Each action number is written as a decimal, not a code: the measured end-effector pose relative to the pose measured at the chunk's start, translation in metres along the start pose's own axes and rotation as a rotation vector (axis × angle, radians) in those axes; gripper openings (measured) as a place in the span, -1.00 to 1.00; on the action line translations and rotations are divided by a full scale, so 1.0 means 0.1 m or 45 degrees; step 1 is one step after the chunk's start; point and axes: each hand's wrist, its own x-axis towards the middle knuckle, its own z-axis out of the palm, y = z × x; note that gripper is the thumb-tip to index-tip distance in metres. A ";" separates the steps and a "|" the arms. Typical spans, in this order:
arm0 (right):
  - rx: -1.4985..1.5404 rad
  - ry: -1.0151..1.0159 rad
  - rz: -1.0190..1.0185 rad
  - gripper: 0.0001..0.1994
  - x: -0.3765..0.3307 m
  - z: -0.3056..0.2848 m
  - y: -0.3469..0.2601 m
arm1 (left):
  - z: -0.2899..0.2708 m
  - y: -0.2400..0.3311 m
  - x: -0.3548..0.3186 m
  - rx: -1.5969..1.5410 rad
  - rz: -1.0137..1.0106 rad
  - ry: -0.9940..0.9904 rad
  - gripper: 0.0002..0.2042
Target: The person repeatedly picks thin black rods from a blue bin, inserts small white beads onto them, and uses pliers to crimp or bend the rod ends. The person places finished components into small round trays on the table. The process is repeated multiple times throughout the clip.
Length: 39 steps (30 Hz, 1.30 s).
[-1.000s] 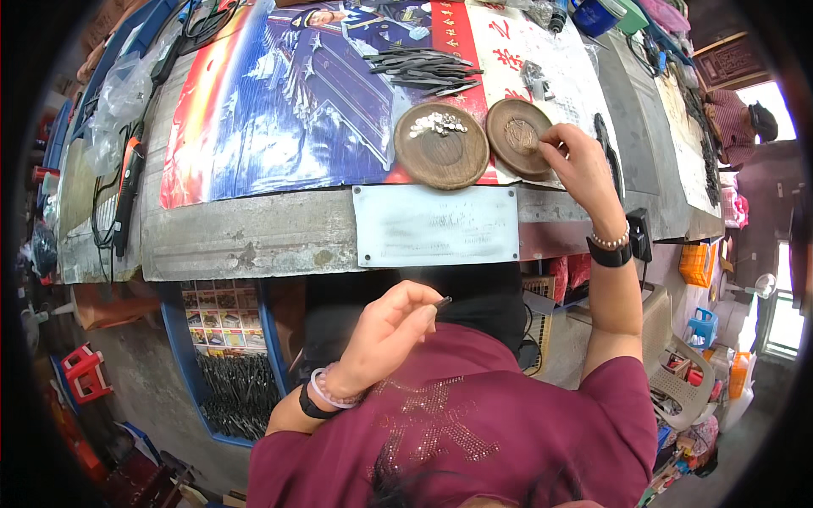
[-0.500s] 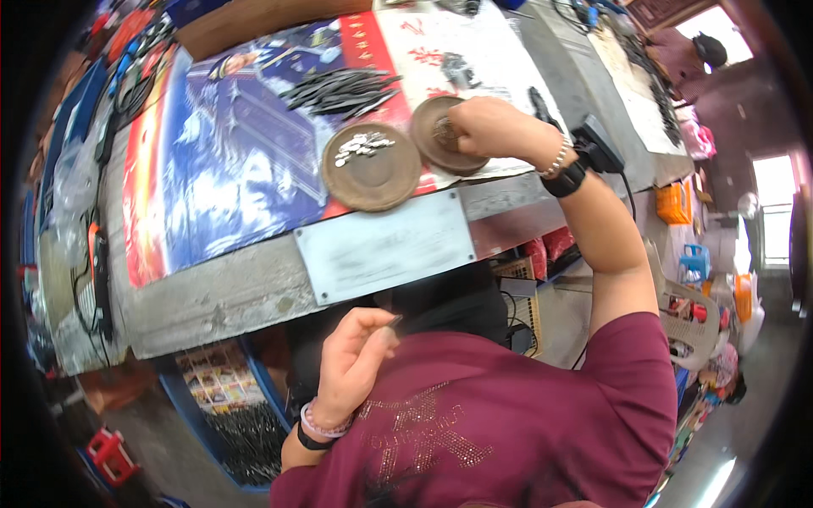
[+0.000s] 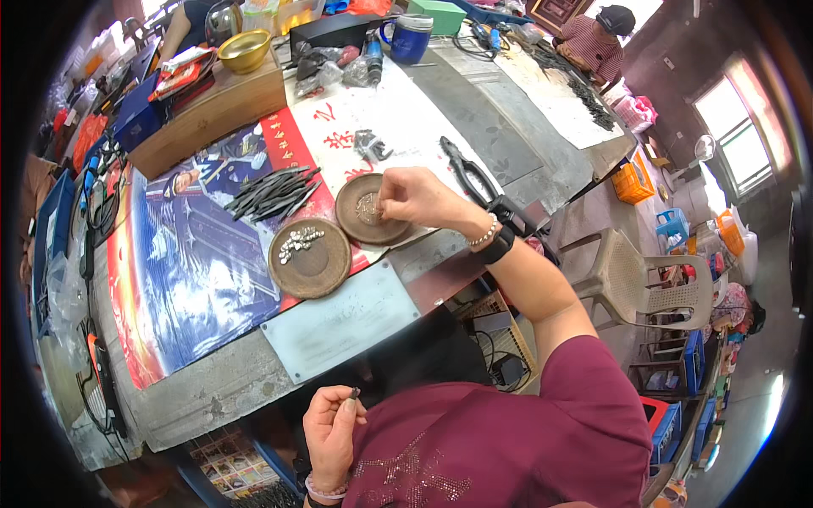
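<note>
Small dark metal piece (image 3: pixel 354 392) pinched between thumb and forefinger of left hand (image 3: pixel 332 430); fingers closed on it, held low near the person's chest, below bench edge. Right hand (image 3: pixel 412 197) reaches fwd over the bench, fingers (image 3: pixel 385 206) bunched and dipped into round brown shallow dish, right one (image 3: pixel 367 212); whether they hold anything: cannot tell, fingertips hidden. Right wrist carries pearl-type bracelet and black band (image 3: pixel 496 246).

Second round brown dish, left one (image 3: pixel 309 257), touching or just beside the first; contains small pile of pale metal bits (image 3: pixel 296 243) at its upper rim. Bundle of thin dark rods (image 3: pixel 269 191) lies just beyond both dishes on a blue-and-red printed sheet (image 3: pixel 190 254). Grey rectangular metal plate (image 3: pixel 340 320) at near bench edge, just below left dish. Black pliers (image 3: pixel 470 169) lie right of right hand on grey bench (image 3: pixel 500 110). Beige plastic chair (image 3: pixel 648 284) stands off bench's right end.
</note>
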 end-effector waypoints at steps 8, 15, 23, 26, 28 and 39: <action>0.939 0.138 0.346 -0.85 -0.18 0.00 -0.06 | 0.13 -0.02 0.04 -0.152 -0.018 -0.087 -0.89; 1.050 0.242 0.360 -0.90 -0.32 0.08 -0.22 | 0.14 -0.06 0.06 -0.426 -0.101 -0.139 -0.89; 1.310 -0.180 0.349 -0.92 -0.93 0.70 -0.83 | 0.15 -0.05 0.16 -0.958 -0.233 -0.224 -0.86; 1.332 -0.182 0.276 -0.93 -1.07 0.90 -0.98 | 0.15 -0.05 0.16 -0.993 -0.243 -0.232 -0.85; 1.307 -0.179 0.184 -0.92 -1.10 0.95 -1.05 | 0.14 -0.05 0.15 -0.969 -0.232 -0.219 -0.85; 0.816 -0.104 0.005 -0.88 -1.21 1.01 -1.26 | 0.13 -0.06 0.12 -0.990 -0.296 -0.143 -0.85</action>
